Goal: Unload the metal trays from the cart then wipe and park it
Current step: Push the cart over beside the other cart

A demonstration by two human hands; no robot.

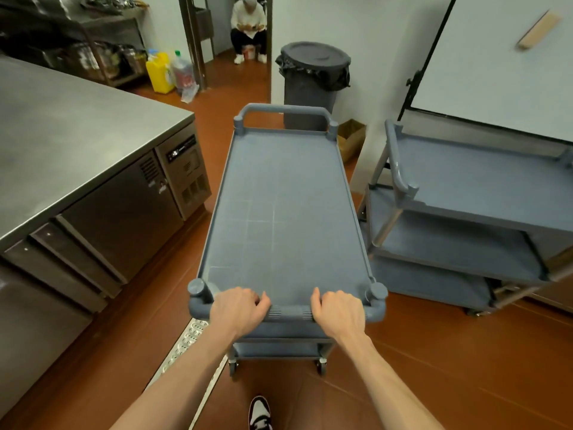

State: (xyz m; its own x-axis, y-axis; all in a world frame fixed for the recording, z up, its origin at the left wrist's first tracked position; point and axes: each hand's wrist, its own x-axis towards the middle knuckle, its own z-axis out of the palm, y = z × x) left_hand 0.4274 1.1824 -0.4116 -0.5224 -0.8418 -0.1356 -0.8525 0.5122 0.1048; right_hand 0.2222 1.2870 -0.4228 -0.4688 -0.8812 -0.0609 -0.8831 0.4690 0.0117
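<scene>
My left hand and right hand: both wrapped around near handle | cart: on floor between steel bench and second cart, top shelf bare.

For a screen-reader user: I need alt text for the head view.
Both hands, left hand and right hand, grip the near handle of a grey plastic cart with a bare top shelf. A second grey cart stands at right, a lidded grey bin ahead.
</scene>
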